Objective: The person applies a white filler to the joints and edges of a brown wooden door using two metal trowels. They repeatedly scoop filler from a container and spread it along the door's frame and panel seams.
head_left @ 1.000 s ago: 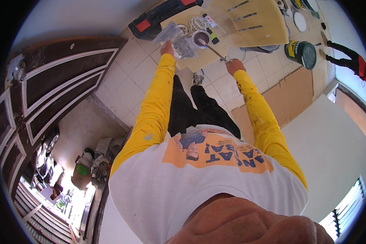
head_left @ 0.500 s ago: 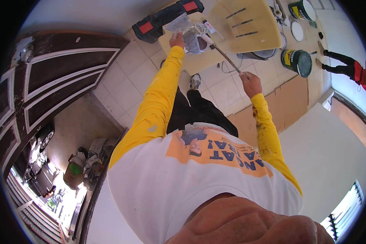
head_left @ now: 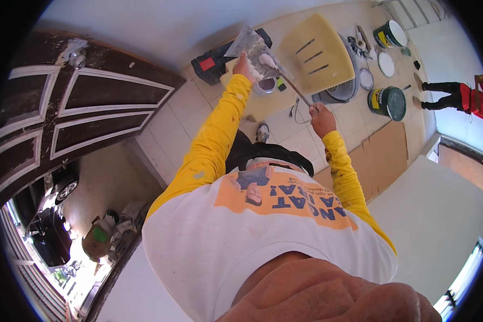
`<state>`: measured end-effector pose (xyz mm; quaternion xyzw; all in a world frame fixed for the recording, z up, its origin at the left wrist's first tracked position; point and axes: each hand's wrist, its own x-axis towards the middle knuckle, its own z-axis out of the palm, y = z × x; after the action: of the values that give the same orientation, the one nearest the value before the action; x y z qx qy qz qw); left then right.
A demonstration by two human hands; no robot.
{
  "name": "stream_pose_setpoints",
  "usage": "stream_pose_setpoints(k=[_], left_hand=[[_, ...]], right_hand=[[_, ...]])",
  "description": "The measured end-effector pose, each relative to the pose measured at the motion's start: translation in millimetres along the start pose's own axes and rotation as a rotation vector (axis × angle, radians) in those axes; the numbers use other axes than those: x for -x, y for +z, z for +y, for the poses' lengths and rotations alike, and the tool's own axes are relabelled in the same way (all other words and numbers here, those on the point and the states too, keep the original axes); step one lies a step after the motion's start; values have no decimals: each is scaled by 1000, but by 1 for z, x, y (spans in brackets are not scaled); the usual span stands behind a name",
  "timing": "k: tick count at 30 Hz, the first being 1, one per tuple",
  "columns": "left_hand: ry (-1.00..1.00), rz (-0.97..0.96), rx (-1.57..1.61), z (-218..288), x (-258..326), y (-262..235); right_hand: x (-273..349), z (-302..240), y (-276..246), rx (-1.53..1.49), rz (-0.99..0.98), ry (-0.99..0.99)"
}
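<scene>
My left hand (head_left: 244,68) is closed on a flat, putty-smeared metal plate (head_left: 247,43), held tilted over a pale yellow plastic surface (head_left: 260,107). In my right hand (head_left: 322,120) is the lower end of a long thin stick (head_left: 295,89). A rounded pinkish-white lump (head_left: 268,61) covers the stick's far end and lies against the plate; whether it is putty or a tool head I cannot tell. Just below the plate stands an open round can (head_left: 265,86), partly hidden.
A yellow plastic chair (head_left: 319,51) stands ahead, beside a black toolbox (head_left: 217,60) with red patches. To the right are a dark paint bucket (head_left: 386,103), another bucket (head_left: 390,34), and cardboard (head_left: 381,158) on the tiles. A dark door (head_left: 112,96) is at left; another person (head_left: 459,97) stands far right.
The plate has lifted and swung slightly right with my left hand. The stick's pale end has moved from beside the plate onto it. My right hand has shifted slightly left.
</scene>
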<state>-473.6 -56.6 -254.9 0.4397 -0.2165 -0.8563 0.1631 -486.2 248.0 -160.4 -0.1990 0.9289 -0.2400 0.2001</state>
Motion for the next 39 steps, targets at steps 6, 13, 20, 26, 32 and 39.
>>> stream_pose_setpoints(k=[6, 13, 20, 26, 32, 39], left_hand=[[172, 44, -197, 16, -18, 2], [123, 111, -235, 43, 25, 30], [132, 66, -224, 34, 12, 24], [63, 63, -176, 39, 9, 19], [61, 20, -152, 47, 6, 8], [87, 31, -300, 56, 3, 19]], right_hand=[[-1, -23, -25, 241, 45, -95], [-7, -16, -50, -212, -73, -141], [-10, -17, -53, 56, 53, -223], [-25, -8, -59, -61, 30, -230], [-20, -42, -78, 203, 47, -226], [-19, -51, -75, 269, 366, -278]])
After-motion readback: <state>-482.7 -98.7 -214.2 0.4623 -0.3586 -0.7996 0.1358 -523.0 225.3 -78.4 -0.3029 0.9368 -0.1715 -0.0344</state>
